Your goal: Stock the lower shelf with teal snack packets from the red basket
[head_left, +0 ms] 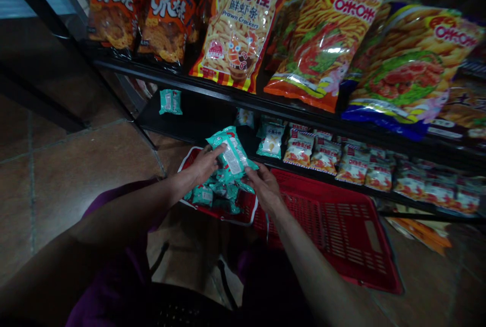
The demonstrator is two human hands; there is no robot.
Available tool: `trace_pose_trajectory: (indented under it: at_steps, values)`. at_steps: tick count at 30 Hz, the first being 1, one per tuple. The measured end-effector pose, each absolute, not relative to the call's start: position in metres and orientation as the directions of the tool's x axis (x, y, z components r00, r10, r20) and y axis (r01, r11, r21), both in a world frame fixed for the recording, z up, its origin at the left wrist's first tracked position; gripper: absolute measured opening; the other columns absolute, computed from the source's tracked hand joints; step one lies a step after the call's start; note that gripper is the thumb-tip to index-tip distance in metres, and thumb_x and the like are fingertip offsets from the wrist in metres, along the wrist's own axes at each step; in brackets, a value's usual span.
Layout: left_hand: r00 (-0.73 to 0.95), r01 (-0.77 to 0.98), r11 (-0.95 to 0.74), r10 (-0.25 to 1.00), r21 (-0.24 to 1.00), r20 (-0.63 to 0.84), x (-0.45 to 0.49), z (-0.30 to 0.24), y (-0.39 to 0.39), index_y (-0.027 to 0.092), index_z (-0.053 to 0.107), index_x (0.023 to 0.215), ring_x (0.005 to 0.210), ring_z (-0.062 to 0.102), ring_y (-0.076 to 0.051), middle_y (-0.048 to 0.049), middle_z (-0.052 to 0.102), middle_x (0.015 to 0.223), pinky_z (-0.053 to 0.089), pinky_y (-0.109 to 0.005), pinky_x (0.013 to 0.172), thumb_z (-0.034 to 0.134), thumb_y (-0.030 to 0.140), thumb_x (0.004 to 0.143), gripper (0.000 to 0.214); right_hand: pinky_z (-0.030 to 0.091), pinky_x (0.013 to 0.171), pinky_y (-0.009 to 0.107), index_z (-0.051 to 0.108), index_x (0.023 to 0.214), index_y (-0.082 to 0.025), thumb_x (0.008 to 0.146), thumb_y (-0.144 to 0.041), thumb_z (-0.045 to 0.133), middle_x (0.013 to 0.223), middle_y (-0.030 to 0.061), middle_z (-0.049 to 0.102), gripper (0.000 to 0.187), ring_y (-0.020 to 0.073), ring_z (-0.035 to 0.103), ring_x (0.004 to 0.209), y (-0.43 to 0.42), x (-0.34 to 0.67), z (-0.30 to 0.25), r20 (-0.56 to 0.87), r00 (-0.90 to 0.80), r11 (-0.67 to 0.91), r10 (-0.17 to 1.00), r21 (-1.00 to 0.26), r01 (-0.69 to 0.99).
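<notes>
My left hand (205, 164) and my right hand (264, 185) together hold a teal snack packet (231, 154) above a red basket (243, 218). Both hands have their fingers closed on the packet's edges, left at its top left, right at its lower right. Several more teal packets (212, 194) lie in the basket beneath. One teal packet (170, 101) rests alone on the lower black shelf (197, 114) to the left.
A second red basket (334, 226) lies on the tiled floor to the right. The lower shelf holds a row of small red-and-white packets (353, 167). The upper shelf carries large snack bags, including prawn crackers (241, 23). Brown tiled floor (76, 165) stretches left.
</notes>
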State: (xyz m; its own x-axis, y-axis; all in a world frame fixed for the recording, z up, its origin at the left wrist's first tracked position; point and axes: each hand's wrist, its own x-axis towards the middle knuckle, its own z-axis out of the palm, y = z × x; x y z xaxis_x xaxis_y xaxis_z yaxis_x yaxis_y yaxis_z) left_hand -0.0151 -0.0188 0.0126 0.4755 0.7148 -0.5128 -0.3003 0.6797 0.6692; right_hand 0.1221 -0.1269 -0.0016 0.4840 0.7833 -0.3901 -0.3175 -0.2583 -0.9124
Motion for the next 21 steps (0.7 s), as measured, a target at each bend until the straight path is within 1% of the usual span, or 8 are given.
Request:
trace_pose_trajectory:
  at_steps: [3,5,9,13,16,18,20,21]
  values:
    - [0.470,-0.296,0.689,0.708,0.662,-0.527,-0.015,0.012,-0.018,0.016,0.061,0.088,0.067,0.062,-0.015,-0.0063,0.067,0.085,0.049,-0.030,0.064,0.072,0.030,0.070,0.026,0.048,0.062,0.025,0.065,0.087,-0.022,0.056,-0.037,0.081,0.063,-0.0065,0.058,0.038,0.0085,0.055,0.058,-0.127,0.122,-0.003,-0.369,0.460,-0.225,0.808,-0.914,-0.338]
    - [0.457,-0.294,0.699,0.702,0.652,-0.546,-0.015,0.010,-0.017,0.016,0.061,0.086,0.068,0.063,-0.016,-0.0067,0.067,0.084,0.049,-0.030,0.063,0.072,0.030,0.070,0.024,0.046,0.062,0.023,0.065,0.083,-0.022,0.056,-0.033,0.081,0.058,-0.0079,0.054,0.034,0.0074,0.054,0.056,-0.127,0.123,-0.002,-0.366,0.443,-0.204,0.818,-0.906,-0.371]
    - [0.461,-0.314,0.716,0.689,0.624,-0.559,-0.014,0.007,-0.015,0.014,0.063,0.082,0.071,0.063,-0.016,-0.0070,0.068,0.083,0.050,-0.029,0.064,0.072,0.029,0.070,0.021,0.046,0.061,0.023,0.063,0.078,-0.022,0.055,-0.029,0.082,0.057,-0.0093,0.049,0.031,0.0067,0.053,0.056,-0.128,0.121,0.002,-0.386,0.424,-0.184,0.819,-0.877,-0.444]
    - [0.471,-0.323,0.718,0.687,0.616,-0.554,-0.014,0.005,-0.015,0.014,0.063,0.080,0.068,0.061,-0.015,-0.0061,0.068,0.079,0.049,-0.027,0.063,0.072,0.030,0.070,0.021,0.046,0.063,0.024,0.063,0.081,-0.022,0.056,-0.031,0.081,0.060,-0.0083,0.052,0.033,0.0073,0.053,0.057,-0.128,0.119,0.004,-0.395,0.413,-0.204,0.821,-0.878,-0.434]
    - [0.468,-0.290,0.704,0.696,0.649,-0.545,-0.015,0.002,-0.015,0.015,0.063,0.082,0.067,0.061,-0.015,-0.0058,0.067,0.079,0.049,-0.027,0.062,0.074,0.032,0.068,0.025,0.049,0.067,0.027,0.063,0.092,-0.022,0.058,-0.036,0.079,0.066,-0.0054,0.059,0.040,0.0098,0.056,0.061,-0.130,0.119,-0.003,-0.406,0.435,-0.269,0.804,-0.900,-0.343]
    - [0.469,-0.266,0.687,0.705,0.676,-0.532,-0.016,0.000,-0.016,0.016,0.062,0.086,0.068,0.062,-0.015,-0.0062,0.067,0.084,0.049,-0.028,0.062,0.075,0.034,0.066,0.030,0.050,0.071,0.032,0.060,0.102,-0.022,0.060,-0.039,0.076,0.078,-0.0011,0.065,0.049,0.0141,0.060,0.069,-0.131,0.121,-0.011,-0.381,0.485,-0.310,0.787,-0.924,-0.222]
    - [0.473,-0.248,0.672,0.712,0.698,-0.518,-0.016,-0.002,-0.016,0.017,0.062,0.091,0.070,0.062,-0.015,-0.0063,0.067,0.090,0.049,-0.030,0.065,0.075,0.036,0.065,0.035,0.050,0.077,0.037,0.057,0.112,-0.022,0.062,-0.040,0.074,0.094,0.0046,0.067,0.056,0.0195,0.062,0.083,-0.132,0.125,-0.018,-0.291,0.548,-0.326,0.784,-0.945,-0.035]
    - [0.469,-0.238,0.664,0.718,0.709,-0.514,-0.016,-0.003,-0.017,0.018,0.061,0.094,0.072,0.063,-0.015,-0.0062,0.067,0.092,0.049,-0.030,0.067,0.075,0.037,0.065,0.037,0.050,0.079,0.040,0.055,0.116,-0.022,0.064,-0.040,0.072,0.103,0.0075,0.065,0.058,0.0219,0.062,0.091,-0.133,0.126,-0.020,-0.215,0.570,-0.316,0.793,-0.945,0.083]
